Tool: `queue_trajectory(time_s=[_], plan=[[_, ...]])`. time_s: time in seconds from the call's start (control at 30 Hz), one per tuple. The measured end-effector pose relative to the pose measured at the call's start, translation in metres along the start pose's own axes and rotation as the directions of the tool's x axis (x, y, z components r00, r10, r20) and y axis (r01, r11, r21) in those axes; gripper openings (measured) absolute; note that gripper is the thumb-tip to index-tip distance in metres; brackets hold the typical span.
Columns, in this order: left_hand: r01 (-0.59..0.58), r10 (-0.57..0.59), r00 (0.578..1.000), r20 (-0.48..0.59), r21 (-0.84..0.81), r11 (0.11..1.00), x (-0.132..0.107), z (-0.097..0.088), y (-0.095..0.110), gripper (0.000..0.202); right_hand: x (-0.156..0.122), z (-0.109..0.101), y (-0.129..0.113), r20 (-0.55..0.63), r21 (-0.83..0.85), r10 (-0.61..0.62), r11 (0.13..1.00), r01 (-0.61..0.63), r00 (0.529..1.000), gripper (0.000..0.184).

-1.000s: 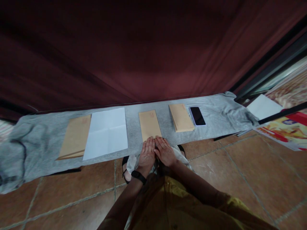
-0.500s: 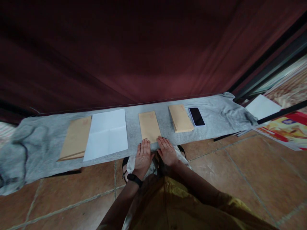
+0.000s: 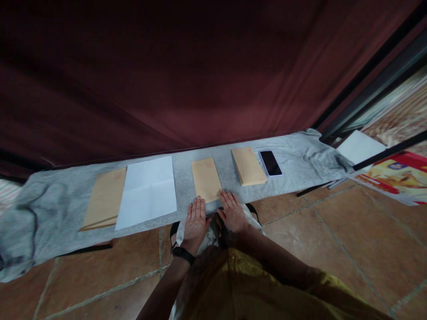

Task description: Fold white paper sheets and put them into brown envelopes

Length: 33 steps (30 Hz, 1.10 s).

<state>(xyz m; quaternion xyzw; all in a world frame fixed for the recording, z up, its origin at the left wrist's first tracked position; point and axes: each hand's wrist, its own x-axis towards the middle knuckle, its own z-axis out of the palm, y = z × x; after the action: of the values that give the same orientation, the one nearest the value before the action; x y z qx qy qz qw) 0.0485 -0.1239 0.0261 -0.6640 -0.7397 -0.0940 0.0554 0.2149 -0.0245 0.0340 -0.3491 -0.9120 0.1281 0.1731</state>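
Observation:
A brown paper envelope (image 3: 206, 178) with small red print lies flat in front of me on the grey cloth (image 3: 183, 191). My left hand (image 3: 195, 224) rests palm down at its lower left corner, fingers stretched out. At the lower right corner lies my right hand (image 3: 233, 212), also flat with straight fingers. Neither hand grips anything. To the right is a stack of brown envelopes (image 3: 248, 165). On the left a creased white sheet of paper (image 3: 148, 191) lies beside more brown envelopes (image 3: 105, 195), partly covering their edge.
A phone (image 3: 271, 163) with a dark screen lies right of the envelope stack. Behind the cloth-covered narrow surface hangs a dark red curtain (image 3: 207, 89). Black bars (image 3: 390, 151) and a colourful printed box or sheet (image 3: 396, 175) are at the right, above the tiled floor (image 3: 316, 240).
The view has shifted slightly. Both hands stay flat at the near end of the envelope, with the left fingers a touch lower at its corner. The papers keep their arrangement.

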Motion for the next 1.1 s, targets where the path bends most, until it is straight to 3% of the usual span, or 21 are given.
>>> queue_trajectory(time_s=[0.3, 0.8, 1.1], plan=[[0.01, -0.009, 1.0, -0.003, 0.025, 1.0, -0.001, 0.008, -0.002, 0.077, 0.013, 0.013, -0.035, 0.027, 0.032, -0.16, 0.987, 0.159, 0.987, 0.058], [-0.018, 0.019, 0.999, -0.035, 0.023, 1.0, 0.0, 0.007, 0.0, 0.063, 0.005, 0.02, -0.031, -0.044, -0.015, -0.056, 0.998, 0.056, 0.997, 0.062], [-0.019, 0.021, 0.999, -0.03, 0.064, 0.998, -0.001, 0.0, -0.001, 0.066, -0.004, 0.012, -0.013, -0.028, -0.101, -0.032, 0.994, 0.029, 0.999, 0.066]])
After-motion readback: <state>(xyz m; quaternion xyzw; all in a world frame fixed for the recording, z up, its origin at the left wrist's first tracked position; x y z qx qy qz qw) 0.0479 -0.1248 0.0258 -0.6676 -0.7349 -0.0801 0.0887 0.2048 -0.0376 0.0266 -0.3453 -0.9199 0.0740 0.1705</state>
